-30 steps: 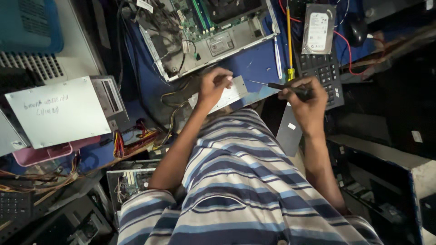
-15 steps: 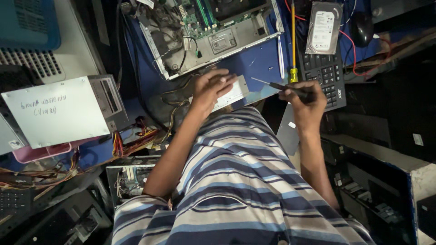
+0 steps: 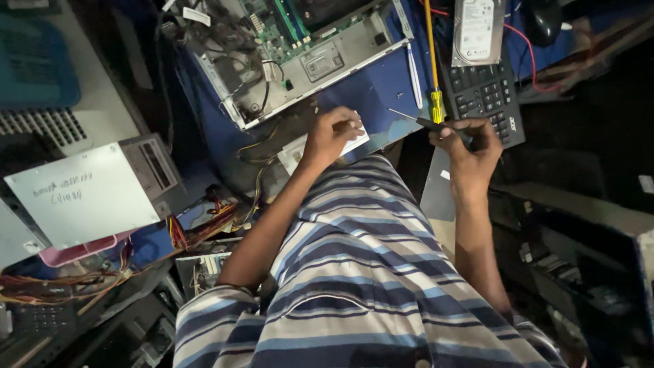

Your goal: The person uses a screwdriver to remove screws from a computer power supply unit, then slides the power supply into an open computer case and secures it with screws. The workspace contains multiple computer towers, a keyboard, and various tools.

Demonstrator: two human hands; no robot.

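Items as I log them from my remote seat, left to right.

1. Blue plastic basket (image 3: 30, 65), upper left corner, on a pale surface.
2. Grey power supply box (image 3: 92, 194) with a white sheet on top; a bundle of coloured wires (image 3: 197, 228) trails from its right side.
3. Open computer case (image 3: 300, 54), tilted, green board visible inside, resting on the blue tabletop (image 3: 371, 92).
4. Small white flat part (image 3: 320, 146), lying on the tabletop at its near edge, just below the case. My left hand (image 3: 330, 136) rests on top of it, fingers curled down and pressing on it; most of the part is covered.
5. White pen-like stick (image 3: 413, 68), lying on the tabletop right of the case.
6. Yellow-handled screwdriver (image 3: 434, 102), lying flat, its handle end near my right hand.
7. Dark screwdriver (image 3: 426, 124), pinched in my right hand (image 3: 470, 146), fingers closed around the handle, thin shaft pointing left toward the white part, tip apart from it.
8. Black keypad (image 3: 487, 95), beyond the right hand.
9. Hard drive (image 3: 477, 31), silver, lying at the keypad's top, red wire (image 3: 528, 61) beside it.
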